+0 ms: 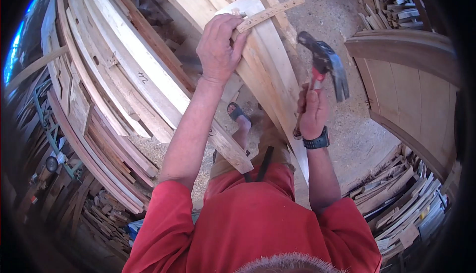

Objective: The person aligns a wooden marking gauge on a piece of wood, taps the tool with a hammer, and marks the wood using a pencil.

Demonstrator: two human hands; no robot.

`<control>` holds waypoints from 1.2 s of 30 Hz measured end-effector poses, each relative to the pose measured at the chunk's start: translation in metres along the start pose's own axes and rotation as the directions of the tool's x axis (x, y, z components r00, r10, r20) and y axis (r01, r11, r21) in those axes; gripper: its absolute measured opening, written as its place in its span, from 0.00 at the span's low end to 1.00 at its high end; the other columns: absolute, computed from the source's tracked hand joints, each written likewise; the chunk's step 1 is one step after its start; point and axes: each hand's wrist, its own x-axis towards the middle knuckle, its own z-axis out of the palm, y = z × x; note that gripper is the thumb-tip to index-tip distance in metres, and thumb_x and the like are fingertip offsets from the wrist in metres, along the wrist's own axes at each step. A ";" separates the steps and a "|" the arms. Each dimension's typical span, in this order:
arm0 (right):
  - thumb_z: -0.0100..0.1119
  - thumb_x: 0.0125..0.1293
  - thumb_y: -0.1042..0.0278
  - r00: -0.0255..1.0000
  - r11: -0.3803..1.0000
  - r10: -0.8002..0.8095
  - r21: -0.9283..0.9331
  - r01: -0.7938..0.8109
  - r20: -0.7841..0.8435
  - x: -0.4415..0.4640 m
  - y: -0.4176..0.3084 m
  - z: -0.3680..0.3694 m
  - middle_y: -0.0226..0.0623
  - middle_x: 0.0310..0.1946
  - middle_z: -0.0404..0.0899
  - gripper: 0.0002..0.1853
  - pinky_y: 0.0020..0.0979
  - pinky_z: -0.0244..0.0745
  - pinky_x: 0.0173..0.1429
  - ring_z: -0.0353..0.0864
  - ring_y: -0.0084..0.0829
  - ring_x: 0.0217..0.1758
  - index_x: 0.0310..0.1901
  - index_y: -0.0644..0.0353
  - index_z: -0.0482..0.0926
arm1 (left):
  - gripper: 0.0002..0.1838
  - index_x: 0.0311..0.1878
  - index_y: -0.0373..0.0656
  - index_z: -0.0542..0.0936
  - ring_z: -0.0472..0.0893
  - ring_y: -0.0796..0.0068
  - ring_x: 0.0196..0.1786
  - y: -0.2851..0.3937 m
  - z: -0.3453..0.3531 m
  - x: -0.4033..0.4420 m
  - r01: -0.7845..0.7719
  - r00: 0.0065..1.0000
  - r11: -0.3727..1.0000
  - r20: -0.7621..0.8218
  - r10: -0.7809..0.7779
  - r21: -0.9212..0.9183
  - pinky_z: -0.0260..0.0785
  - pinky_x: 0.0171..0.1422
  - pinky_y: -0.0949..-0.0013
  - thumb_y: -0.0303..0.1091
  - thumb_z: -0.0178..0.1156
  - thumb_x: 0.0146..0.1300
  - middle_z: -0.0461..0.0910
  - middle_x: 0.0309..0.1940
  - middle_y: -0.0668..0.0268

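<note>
My right hand (314,112) wears a black wristwatch (317,139) and is wrapped round the handle of a claw hammer (322,57). The hammer is raised to the right of the boards, its dark head up and its curved claw pointing right. My left hand (219,50) has its thumb and fingers closed at the near end of a short, narrow wooden strip (275,11). This strip lies crosswise over a long pale board (270,50). A small shiny piece shows by my left fingertips, too small to name.
Long planks (144,77) are stacked on the left, one marked 24. To the right stands a panelled wooden piece (409,84). Wood offcuts (396,193) lie at lower right, with more scrap at upper right. Sawdust covers the concrete floor (322,15).
</note>
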 end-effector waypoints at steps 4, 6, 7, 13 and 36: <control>0.48 0.87 0.61 0.983 0.995 -0.057 -0.072 0.070 0.177 0.003 -0.001 0.044 0.23 0.28 0.71 0.14 0.19 0.61 0.29 0.65 0.12 0.25 0.50 0.65 0.75 | 0.18 0.52 0.47 0.83 0.85 0.57 0.56 -0.001 0.000 0.003 -0.030 1.000 1.000 -0.004 0.030 0.009 0.79 0.60 0.59 0.29 0.75 0.59 0.86 0.50 0.64; 0.49 0.87 0.60 0.970 0.976 -0.133 -0.143 0.164 0.203 0.010 0.009 0.062 0.23 0.26 0.71 0.14 0.20 0.62 0.29 0.64 0.12 0.24 0.49 0.65 0.74 | 0.17 0.52 0.46 0.83 0.85 0.57 0.55 -0.001 -0.001 0.003 -0.021 1.000 1.000 0.009 0.021 0.009 0.79 0.60 0.59 0.29 0.74 0.60 0.87 0.50 0.63; 0.50 0.87 0.60 0.965 0.967 -0.134 -0.184 0.177 0.225 0.013 0.009 0.070 0.23 0.25 0.70 0.14 0.20 0.62 0.29 0.64 0.12 0.24 0.48 0.65 0.74 | 0.15 0.51 0.45 0.83 0.85 0.58 0.55 0.000 -0.002 0.003 -0.014 1.000 1.000 0.023 0.013 0.006 0.79 0.60 0.60 0.29 0.74 0.62 0.87 0.50 0.63; 0.49 0.87 0.59 0.954 0.957 -0.267 -0.078 0.279 0.135 0.004 -0.001 0.076 0.23 0.24 0.73 0.16 0.22 0.62 0.30 0.67 0.12 0.24 0.43 0.63 0.75 | 0.16 0.52 0.45 0.83 0.85 0.58 0.54 0.000 -0.002 0.004 -0.023 1.000 1.000 0.012 0.023 -0.006 0.78 0.60 0.60 0.29 0.74 0.62 0.87 0.50 0.63; 0.62 0.77 0.60 0.972 0.648 -0.226 -0.735 0.200 0.065 0.113 0.065 -0.012 0.53 0.40 0.87 0.18 0.46 0.81 0.48 0.88 0.50 0.43 0.60 0.63 0.84 | 0.16 0.50 0.45 0.82 0.85 0.56 0.55 0.000 0.001 -0.003 -0.006 1.000 1.000 -0.001 0.006 -0.026 0.80 0.59 0.59 0.28 0.75 0.59 0.87 0.49 0.62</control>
